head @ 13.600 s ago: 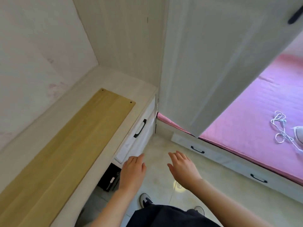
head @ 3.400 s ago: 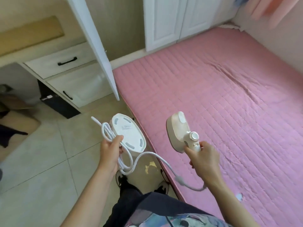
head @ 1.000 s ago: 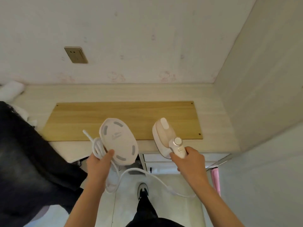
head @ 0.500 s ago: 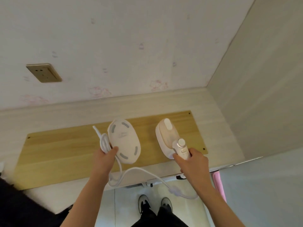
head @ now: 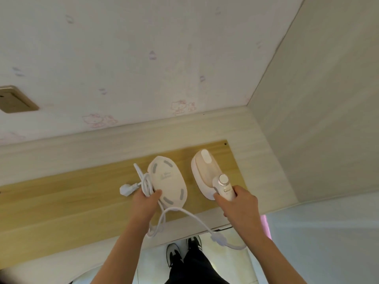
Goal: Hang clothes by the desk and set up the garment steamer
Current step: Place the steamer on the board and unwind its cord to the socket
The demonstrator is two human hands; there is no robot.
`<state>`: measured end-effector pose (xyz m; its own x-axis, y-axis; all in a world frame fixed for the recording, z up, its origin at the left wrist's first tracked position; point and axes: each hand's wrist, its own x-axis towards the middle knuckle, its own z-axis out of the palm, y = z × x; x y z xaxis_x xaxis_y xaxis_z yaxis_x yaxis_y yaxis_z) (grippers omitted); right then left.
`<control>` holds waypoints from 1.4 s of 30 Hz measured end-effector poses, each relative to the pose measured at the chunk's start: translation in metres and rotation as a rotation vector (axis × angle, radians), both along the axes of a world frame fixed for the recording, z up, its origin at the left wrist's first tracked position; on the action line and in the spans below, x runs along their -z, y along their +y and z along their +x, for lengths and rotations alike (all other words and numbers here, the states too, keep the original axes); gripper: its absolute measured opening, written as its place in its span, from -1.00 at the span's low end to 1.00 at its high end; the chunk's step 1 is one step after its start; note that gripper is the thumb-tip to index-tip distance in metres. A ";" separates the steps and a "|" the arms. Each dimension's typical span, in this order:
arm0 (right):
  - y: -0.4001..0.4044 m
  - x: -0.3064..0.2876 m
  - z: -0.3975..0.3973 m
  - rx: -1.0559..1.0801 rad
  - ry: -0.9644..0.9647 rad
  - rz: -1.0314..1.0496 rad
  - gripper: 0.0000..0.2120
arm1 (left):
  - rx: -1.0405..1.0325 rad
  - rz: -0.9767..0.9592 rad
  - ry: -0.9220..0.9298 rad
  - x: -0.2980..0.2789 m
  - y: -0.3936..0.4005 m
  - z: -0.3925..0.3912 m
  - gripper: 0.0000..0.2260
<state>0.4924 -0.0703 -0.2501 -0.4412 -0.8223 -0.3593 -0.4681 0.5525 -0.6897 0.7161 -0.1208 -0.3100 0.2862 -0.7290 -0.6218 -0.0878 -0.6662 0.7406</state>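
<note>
Nearest, at the desk's front edge: white cord point(head: 190, 217) sagging in a loop over the edge, toward the floor, running from bundle to steamer handle. Slack enough, probably, so that neither part pulls the other.

Left hand point(head: 144, 202) clamped around the coiled part of the cord together with the near rim of the oval base point(head: 167, 184), thumb on top; grey pads facing up, so held upside down, it seems. Plug point(head: 125, 190) hanging free beside the fingers, over the wooden board point(head: 61, 193).

Right hand point(head: 238, 203) closed around the handle of the garment steamer point(head: 207, 173), head pointing away toward the wall, dial on top. Held low over the right end of the board, near the desk's right back corner; touching the board or not, cannot tell.

Both parts kept side by side, just apart, likely for setting down together.

Farther, on the wall at left: socket point(head: 15, 100), well apart from the plug.
</note>
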 end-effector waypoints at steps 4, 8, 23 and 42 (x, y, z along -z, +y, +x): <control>-0.004 0.002 -0.013 0.005 0.002 -0.002 -0.75 | 0.037 0.056 0.032 0.010 -0.010 -0.018 -0.87; -0.008 0.006 -0.023 0.017 0.002 0.011 -0.74 | 0.067 0.102 0.042 0.019 -0.019 -0.031 -0.86; -0.023 0.018 -0.035 0.003 -0.049 0.016 -0.72 | 0.184 0.093 0.009 0.018 -0.023 -0.066 -0.87; -0.018 0.029 0.007 -0.052 -0.114 0.033 -0.77 | 0.179 0.004 -0.013 0.003 -0.010 -0.024 -0.94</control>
